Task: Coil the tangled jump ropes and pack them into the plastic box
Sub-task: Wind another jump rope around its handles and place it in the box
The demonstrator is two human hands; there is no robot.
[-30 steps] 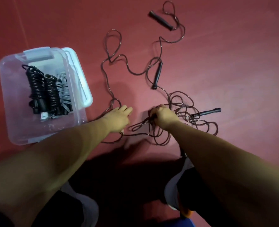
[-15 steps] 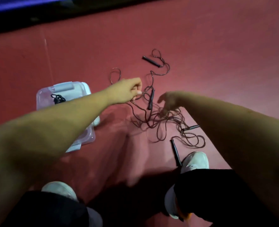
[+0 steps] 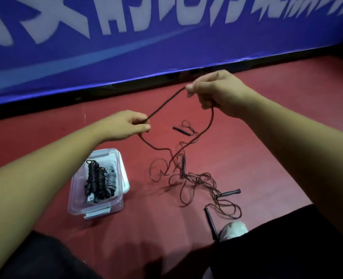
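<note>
A thin dark jump rope (image 3: pixel 164 103) stretches taut between my two raised hands. My left hand (image 3: pixel 126 125) pinches one part of it, and my right hand (image 3: pixel 216 91) grips it higher up and further right. Both ends of that length drop to a tangle of dark rope (image 3: pixel 186 178) on the red floor. Black handles lie around the tangle: one far (image 3: pixel 181 130), one upright in the knot (image 3: pixel 184 165), one to the right (image 3: pixel 230 192), one near my shoe (image 3: pixel 210 222). The clear plastic box (image 3: pixel 98 206) stands open at the left with coiled black and grey ropes (image 3: pixel 99 181) inside.
A blue banner with white lettering (image 3: pixel 166 37) runs along the far edge of the red floor. The box lid (image 3: pixel 124 174) leans beside the box. My white shoe (image 3: pixel 234 230) and dark-clothed legs fill the bottom of the view.
Both hands rose from the floor, lifting a stretch of rope out of the tangle. The view tilted up, bringing the blue banner into sight.
</note>
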